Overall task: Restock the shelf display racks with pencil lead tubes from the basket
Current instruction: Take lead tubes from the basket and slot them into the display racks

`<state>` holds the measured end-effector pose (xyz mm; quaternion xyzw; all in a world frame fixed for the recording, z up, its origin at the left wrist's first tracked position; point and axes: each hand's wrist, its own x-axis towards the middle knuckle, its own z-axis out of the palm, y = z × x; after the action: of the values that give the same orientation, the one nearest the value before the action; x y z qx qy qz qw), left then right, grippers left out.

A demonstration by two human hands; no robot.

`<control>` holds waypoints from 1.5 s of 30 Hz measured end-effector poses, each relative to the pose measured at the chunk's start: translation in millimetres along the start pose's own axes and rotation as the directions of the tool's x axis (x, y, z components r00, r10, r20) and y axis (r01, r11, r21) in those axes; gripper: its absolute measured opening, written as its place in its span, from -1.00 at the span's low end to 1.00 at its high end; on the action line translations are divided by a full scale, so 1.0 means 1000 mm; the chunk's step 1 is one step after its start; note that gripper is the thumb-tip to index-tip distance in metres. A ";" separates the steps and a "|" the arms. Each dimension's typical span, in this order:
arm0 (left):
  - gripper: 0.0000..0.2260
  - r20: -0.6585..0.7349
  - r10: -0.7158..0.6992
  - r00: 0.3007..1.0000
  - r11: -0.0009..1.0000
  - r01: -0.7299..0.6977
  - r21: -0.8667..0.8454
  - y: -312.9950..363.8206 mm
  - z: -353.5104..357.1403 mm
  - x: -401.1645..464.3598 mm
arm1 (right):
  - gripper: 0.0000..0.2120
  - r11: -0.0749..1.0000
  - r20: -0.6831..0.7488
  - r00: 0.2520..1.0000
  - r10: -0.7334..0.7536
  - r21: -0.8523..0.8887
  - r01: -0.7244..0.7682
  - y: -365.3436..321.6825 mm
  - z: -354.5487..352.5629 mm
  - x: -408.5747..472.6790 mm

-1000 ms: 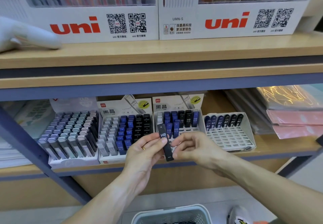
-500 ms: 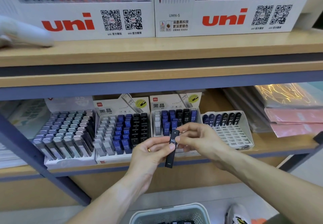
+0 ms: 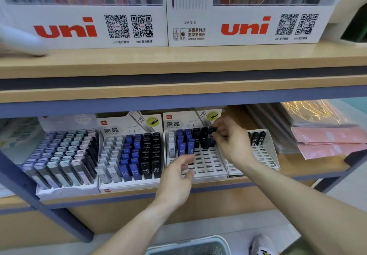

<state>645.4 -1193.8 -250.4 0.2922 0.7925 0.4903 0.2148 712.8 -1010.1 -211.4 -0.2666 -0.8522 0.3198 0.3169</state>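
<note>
My right hand [image 3: 231, 142] pinches a black HB lead tube [image 3: 210, 138] by its top at the back right of the third white display rack [image 3: 206, 167], among other black and blue tubes. My left hand [image 3: 177, 177] hovers in front of that rack with relaxed fingers and holds nothing. The grey basket [image 3: 188, 244] shows only its rim at the bottom edge.
Two fuller racks [image 3: 131, 151] stand to the left, a nearly bare rack [image 3: 262, 153] to the right. Pink plastic folders [image 3: 327, 137] lie at far right. The upper shelf board [image 3: 178, 79] overhangs, carrying uni pen boxes [image 3: 246, 26]. A shoe [image 3: 262, 246] is beside the basket.
The right hand took the black tube from the left hand and carried it up to the back of the third rack. The left hand let go and stays low in front.
</note>
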 end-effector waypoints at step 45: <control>-0.58 0.499 -0.153 0.853 0.812 -0.179 0.555 -0.150 -0.006 -0.129 | -0.56 0.936 0.872 0.444 0.208 -0.309 0.169 0.053 0.020 -0.228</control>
<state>699.3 -1336.8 -376.0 0.4710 0.8130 0.1269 0.3179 861.6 -1133.0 -345.0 -0.1193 -0.9290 0.2575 -0.2375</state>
